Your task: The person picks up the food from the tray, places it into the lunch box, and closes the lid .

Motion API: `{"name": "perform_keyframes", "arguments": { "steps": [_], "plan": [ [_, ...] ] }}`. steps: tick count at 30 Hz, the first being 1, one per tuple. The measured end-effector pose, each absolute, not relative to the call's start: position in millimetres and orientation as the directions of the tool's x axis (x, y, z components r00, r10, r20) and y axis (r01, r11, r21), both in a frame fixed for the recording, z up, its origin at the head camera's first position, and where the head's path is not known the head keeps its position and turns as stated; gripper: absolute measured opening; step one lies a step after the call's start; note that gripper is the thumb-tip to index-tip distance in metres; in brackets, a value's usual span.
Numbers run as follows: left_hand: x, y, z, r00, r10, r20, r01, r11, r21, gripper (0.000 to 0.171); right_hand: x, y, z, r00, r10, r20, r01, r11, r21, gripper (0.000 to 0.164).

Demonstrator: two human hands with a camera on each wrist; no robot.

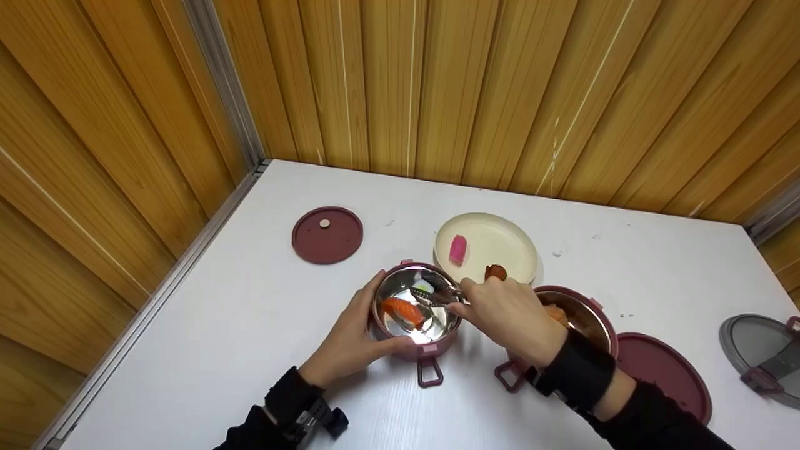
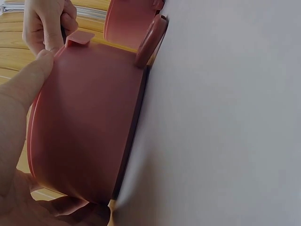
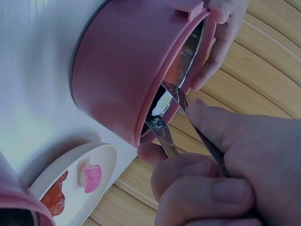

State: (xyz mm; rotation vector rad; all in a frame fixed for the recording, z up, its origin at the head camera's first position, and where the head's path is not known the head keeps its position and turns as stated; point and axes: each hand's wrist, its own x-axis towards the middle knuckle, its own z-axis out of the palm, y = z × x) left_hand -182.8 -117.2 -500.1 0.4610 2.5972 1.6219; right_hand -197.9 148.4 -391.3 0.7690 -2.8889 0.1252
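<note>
My left hand [image 1: 353, 340] grips a dark-pink steel-lined pot [image 2: 89, 122], thumb on the near rim and fingers round its left side. My right hand [image 1: 515, 315] holds metal tongs [image 3: 162, 134] with perforated tips, which reach into this pot. Inside lie an orange-topped sushi piece [image 1: 403, 311] and a small white-and-green piece [image 1: 423, 286]. The tongs' tips are at the white-and-green piece, one on each side in the right wrist view; whether they pinch it I cannot tell. The pot stands on the table, its loop handle [image 1: 430, 373] toward me.
Behind the pot, a cream plate [image 1: 500, 240] carries a pink sushi piece [image 1: 458, 250] and a brown-red piece [image 1: 495, 272]. A second pot [image 1: 605, 312], partly under my right arm, contains something orange [image 1: 556, 314]. Dark-red lids [image 1: 328, 240] lie left and right; a glass lid [image 1: 750, 344] is far right.
</note>
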Motion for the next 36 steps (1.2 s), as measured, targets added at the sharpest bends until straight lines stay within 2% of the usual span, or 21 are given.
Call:
{"name": "perform_keyframes", "arguments": {
  "steps": [25, 36],
  "plan": [
    [-181.8, -117.6, -500.7, -0.956, 0.268, 0.116, 0.223, 0.413, 0.883, 0.123, -200.6, 138.9, -400.3, -0.853, -0.502, 0.145, -0.501, 0.864, 0.046, 0.039],
    [-181.3, -119.0, -499.9, -0.954, 0.275, 0.119, 0.233, 0.428, 0.873, 0.121, -200.0, 138.8, -399.5, -0.862, -0.489, 0.132, -0.489, 0.871, 0.035, 0.041]
  ]
}}
